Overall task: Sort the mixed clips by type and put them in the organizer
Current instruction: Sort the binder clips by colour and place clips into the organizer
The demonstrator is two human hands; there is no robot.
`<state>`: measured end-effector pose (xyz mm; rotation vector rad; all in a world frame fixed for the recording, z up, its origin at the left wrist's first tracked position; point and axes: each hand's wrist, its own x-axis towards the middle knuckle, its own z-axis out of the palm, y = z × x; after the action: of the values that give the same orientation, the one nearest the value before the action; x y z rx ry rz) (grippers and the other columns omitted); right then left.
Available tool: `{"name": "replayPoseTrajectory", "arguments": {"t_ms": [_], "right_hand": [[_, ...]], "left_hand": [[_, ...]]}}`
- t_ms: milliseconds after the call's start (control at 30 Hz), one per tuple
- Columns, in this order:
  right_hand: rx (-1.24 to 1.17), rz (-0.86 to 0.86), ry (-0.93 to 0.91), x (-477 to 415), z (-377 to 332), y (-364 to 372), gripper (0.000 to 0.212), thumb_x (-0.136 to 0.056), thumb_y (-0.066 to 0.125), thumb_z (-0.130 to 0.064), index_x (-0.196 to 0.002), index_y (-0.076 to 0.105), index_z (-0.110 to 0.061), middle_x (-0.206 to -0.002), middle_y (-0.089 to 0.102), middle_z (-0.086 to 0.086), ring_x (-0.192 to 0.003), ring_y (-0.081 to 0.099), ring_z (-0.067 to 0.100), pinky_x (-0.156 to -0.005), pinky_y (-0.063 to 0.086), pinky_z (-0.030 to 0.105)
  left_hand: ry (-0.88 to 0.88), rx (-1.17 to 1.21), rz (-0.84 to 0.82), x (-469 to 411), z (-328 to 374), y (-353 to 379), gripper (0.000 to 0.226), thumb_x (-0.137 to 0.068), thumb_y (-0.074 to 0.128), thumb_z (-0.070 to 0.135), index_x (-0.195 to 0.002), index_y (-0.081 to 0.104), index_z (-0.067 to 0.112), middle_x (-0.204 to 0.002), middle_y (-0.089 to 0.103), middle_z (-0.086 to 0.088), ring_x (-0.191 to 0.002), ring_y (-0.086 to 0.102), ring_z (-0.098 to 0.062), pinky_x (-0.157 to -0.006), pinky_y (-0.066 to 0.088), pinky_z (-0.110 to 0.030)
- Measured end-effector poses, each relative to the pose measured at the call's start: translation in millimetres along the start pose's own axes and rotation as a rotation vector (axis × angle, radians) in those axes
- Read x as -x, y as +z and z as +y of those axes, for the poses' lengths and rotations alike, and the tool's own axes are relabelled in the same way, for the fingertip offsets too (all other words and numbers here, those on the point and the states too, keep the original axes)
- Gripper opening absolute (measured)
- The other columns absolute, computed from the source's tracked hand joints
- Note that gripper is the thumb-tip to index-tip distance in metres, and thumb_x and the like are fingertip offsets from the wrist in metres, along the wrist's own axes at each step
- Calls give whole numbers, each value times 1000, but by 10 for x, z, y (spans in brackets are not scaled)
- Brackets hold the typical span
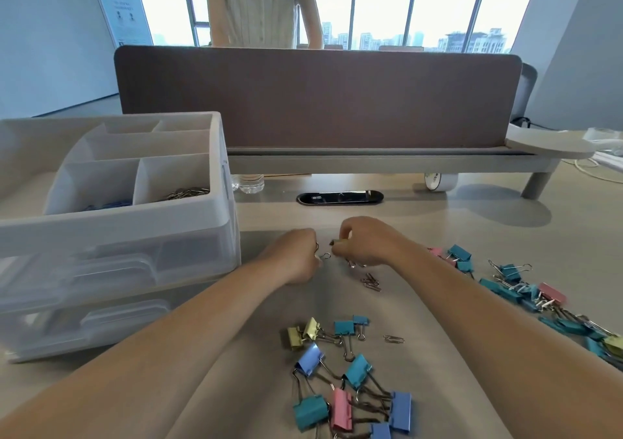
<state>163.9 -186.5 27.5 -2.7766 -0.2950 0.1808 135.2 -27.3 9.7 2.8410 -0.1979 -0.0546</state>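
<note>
**A:** What are the grips doing?

**B:** The left grip (pixel 296 253) is curled into a fist with silver wire loops (pixel 324 255) sticking out at its fingertips, so it holds them. The right grip (pixel 365 241) is just beside it, thumb and forefinger pinching a small dark bit (pixel 334 243) that is too small to tell by type. The 2 grips nearly touch, low over the table (pixel 438 223).

**A:** And around them?

**B:** Just under the right grip lie a few loose clips (pixel 354 264), with a little heap of paper clips (pixel 371 282) slightly nearer the person. Further back, between the 2 forearms, 1 single paper clip (pixel 393 339) lies beside a near cluster of binder clips (pixel 350 371) in yellow, teal, blue and pink. A second spread of binder clips (pixel 526 290), mostly teal with some pink, lies right of the right forearm.

**A:** The organizer?

**B:** The organizer (pixel 118 233) stands left of the left grip, pale plastic with drawers below and open compartments on top. The front compartment nearest the grips holds sorted silver clips (pixel 187 192), and the one left of it shows something blue (pixel 108 204). Beyond the grips are a cable port (pixel 339 198), a water bottle (pixel 251 182), a tape roll (pixel 440 181) and a brown divider panel (pixel 317 98), with a person (pixel 259 7) standing behind it
</note>
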Motion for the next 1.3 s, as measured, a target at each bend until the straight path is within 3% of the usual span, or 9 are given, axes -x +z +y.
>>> {"name": "replayPoseTrajectory", "arguments": {"t_ms": [167, 433, 533, 733, 900, 1067, 1133, 1300], "right_hand": [[-251, 95, 51, 17, 102, -119, 24, -83, 65, -38, -91, 65, -16, -82, 62, -6, -77, 58, 14, -62, 41, 27], [-252, 173, 120, -19, 205, -170, 36, -82, 63, -37, -93, 66, -3, -80, 71, 7, -68, 61, 20, -63, 44, 30], [-143, 143, 127, -82, 247, -133, 28, -82, 64, -39, -90, 65, -12, -81, 69, 3, -78, 65, 23, -62, 43, 29], [44, 109, 124, -194, 306, -8, 32, -84, 64, -44, -102, 65, -17, -107, 66, 4, -95, 61, 24, -76, 47, 31], [63, 138, 105, -148, 342, -14, 43, -88, 60, -47, -119, 62, -16, -121, 62, 6, -109, 58, 26, -88, 48, 35], [96, 229, 48, -4, 340, -97, 15, -88, 64, -26, -102, 68, -22, -111, 64, 2, -100, 59, 21, -79, 49, 31], [88, 160, 19, 98, 334, -109, 6, -90, 64, -23, -92, 69, -22, -101, 66, 1, -91, 60, 19, -74, 50, 31], [161, -11, -14, 304, 378, -67, 20, -90, 67, -33, -97, 75, -17, -92, 68, 4, -85, 63, 21, -77, 54, 36]], "left_hand": [[2, -9, 45, -46, 43, 10, 14, -95, 54, 25, -104, 52, 15, -109, 56, -7, -95, 53, -26, -71, 41, -33], [20, -25, 79, -213, 188, 78, 18, -93, 52, 16, -110, 57, 12, -113, 57, -9, -101, 57, -30, -78, 48, -36], [20, -42, 93, -273, 247, 118, 20, -91, 54, 14, -111, 59, 11, -114, 56, -10, -104, 58, -32, -80, 48, -37], [13, -106, 90, -337, 262, 183, 7, -88, 56, 15, -95, 56, 13, -108, 54, -11, -101, 59, -35, -72, 43, -33], [60, -78, 198, -298, 266, 194, 32, -88, 59, 17, -120, 57, 12, -118, 48, -11, -109, 52, -31, -85, 47, -40], [160, -35, 185, -188, 359, 152, 21, -91, 58, 19, -109, 67, 17, -108, 65, -7, -98, 60, -28, -81, 51, -36], [185, -18, 179, -166, 381, 150, 19, -92, 59, 21, -108, 68, 19, -107, 67, -7, -98, 61, -28, -79, 50, -34], [207, -20, 45, -161, 441, 225, 34, -92, 60, 23, -125, 63, 24, -119, 65, -7, -105, 61, -27, -82, 49, -34]]}}
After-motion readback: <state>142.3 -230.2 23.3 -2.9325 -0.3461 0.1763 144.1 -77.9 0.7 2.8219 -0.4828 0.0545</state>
